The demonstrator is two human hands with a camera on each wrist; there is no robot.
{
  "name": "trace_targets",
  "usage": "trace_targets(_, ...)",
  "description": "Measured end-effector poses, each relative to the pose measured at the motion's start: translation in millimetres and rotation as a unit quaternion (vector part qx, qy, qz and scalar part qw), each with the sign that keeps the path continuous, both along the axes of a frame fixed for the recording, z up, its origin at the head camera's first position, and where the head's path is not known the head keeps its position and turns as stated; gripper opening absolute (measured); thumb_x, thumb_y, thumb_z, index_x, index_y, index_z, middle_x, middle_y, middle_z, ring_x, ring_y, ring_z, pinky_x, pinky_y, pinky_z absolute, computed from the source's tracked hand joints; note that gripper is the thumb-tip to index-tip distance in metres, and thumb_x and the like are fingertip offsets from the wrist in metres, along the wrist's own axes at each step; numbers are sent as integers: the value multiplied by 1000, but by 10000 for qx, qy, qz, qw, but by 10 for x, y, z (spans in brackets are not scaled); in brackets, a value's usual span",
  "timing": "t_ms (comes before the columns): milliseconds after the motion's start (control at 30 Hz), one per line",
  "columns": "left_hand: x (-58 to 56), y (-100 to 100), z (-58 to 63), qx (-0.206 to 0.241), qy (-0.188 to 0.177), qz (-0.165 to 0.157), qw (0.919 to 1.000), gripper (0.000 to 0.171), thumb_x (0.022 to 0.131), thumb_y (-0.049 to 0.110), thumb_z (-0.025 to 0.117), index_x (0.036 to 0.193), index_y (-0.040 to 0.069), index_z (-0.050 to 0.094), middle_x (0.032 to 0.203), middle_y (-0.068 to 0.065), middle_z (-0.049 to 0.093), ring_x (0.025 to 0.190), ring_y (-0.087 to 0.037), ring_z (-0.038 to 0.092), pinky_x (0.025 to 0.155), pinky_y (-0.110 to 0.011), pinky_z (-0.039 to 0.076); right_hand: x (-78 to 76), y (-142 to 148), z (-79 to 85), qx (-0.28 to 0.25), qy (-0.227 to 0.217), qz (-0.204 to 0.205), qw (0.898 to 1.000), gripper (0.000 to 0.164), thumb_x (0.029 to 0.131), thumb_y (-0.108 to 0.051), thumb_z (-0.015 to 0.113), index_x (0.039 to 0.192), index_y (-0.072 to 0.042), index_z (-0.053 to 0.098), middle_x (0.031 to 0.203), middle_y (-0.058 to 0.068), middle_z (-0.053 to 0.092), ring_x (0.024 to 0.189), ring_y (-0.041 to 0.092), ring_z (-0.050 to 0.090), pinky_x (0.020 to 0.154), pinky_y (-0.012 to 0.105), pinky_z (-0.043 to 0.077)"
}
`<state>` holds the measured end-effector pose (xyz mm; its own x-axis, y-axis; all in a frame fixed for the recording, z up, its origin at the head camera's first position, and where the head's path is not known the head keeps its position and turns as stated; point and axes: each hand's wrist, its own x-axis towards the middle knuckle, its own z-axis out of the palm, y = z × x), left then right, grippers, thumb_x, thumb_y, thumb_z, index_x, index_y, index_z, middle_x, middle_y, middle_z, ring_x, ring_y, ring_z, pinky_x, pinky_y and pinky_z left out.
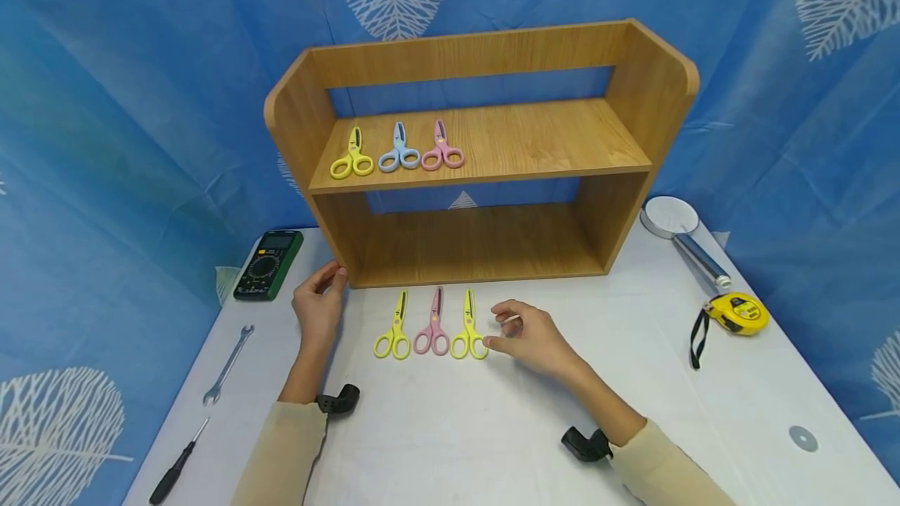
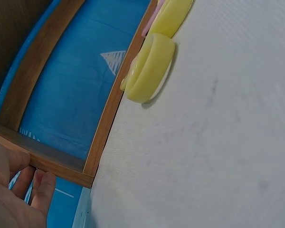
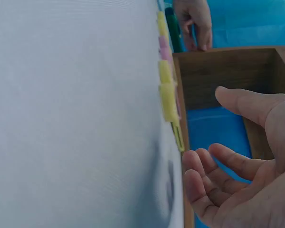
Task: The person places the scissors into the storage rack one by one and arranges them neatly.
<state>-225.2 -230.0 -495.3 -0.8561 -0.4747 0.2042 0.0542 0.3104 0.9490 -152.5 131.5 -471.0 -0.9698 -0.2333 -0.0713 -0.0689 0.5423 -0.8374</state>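
A two-tier wooden shelf stands on the table. On its upper board lie a yellow pair of scissors, a light blue pair and a pink pair. In front of the shelf, a yellow pair, a pink pair and another yellow pair form a row, blades toward the shelf. My left hand touches the shelf's lower left side panel with its fingertips. Beside the right-hand yellow pair hovers my right hand, thumb and fingers apart, holding nothing.
At the left lie a multimeter, a wrench and a screwdriver. To the right are a magnifying glass, a yellow tape measure and a grey disc. A blue curtain hangs behind the table.
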Motion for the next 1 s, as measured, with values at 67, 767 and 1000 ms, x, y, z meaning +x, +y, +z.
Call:
trace_targets(67, 6, 0, 4, 8, -8, 14, 10000, 29, 98, 20, 73, 125, 9, 74, 118, -13, 75, 108, -17, 67, 86, -12, 52, 8, -32, -40, 91, -97, 43, 9999, 55, 82, -26, 88, 129, -6, 66, 116, 7, 71, 98, 18, 63, 82, 31, 52)
trace_targets(767, -26, 62, -3, 31, -165, -96, 9998, 33, 98, 24, 72, 128, 9, 73, 121, -12, 75, 111, -21, 67, 105, -38, 52, 32, -249, -148, 1127, 304, -260, 9928, 31, 76, -18, 89, 101, -11, 73, 88, -3, 64, 81, 12, 56, 73, 30, 47)
trace_targets(1000, 2, 8, 20, 9, -124, -3, 9999, 34, 98, 24, 72, 128, 10, 73, 121, -12, 75, 113, -22, 67, 106, -40, 52, 29, -130, -13, 3, -225, -175, 9996, 32, 82, -8, 81, 112, -4, 71, 80, -1, 71, 68, 12, 62, 57, 26, 51)
